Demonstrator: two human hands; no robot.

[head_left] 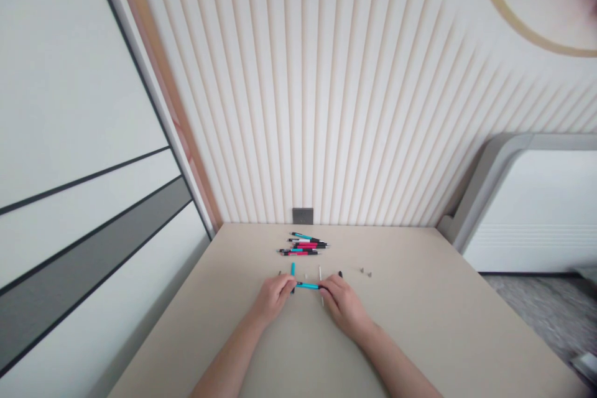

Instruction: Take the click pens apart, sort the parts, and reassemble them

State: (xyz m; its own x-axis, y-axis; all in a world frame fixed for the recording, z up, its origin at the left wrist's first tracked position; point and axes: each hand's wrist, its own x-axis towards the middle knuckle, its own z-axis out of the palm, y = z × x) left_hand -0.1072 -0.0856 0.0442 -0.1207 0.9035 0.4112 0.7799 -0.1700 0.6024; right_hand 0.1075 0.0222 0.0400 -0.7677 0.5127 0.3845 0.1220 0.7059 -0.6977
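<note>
A blue pen (pixel 308 286) lies level between my two hands, just over the table. My left hand (pixel 274 296) pinches its left end, and my right hand (pixel 344 302) closes on the dark right end. Beside my left fingers is a separate blue pen barrel (pixel 293 269), pointing away from me. A thin white rod (pixel 320 272), which looks like a pen refill, runs partly behind my right fingertips. Just past my right hand a small black piece (pixel 340 274) shows. One tiny pale piece (pixel 306 276) sits between the hands.
Several pens (pixel 305 245) in blue, red, white and black lie in a loose pile farther back on the beige table (pixel 401 317). Two small metallic bits (pixel 366 272) rest to the right. A ribbed wall with a dark socket plate (pixel 303 216) rises behind the table.
</note>
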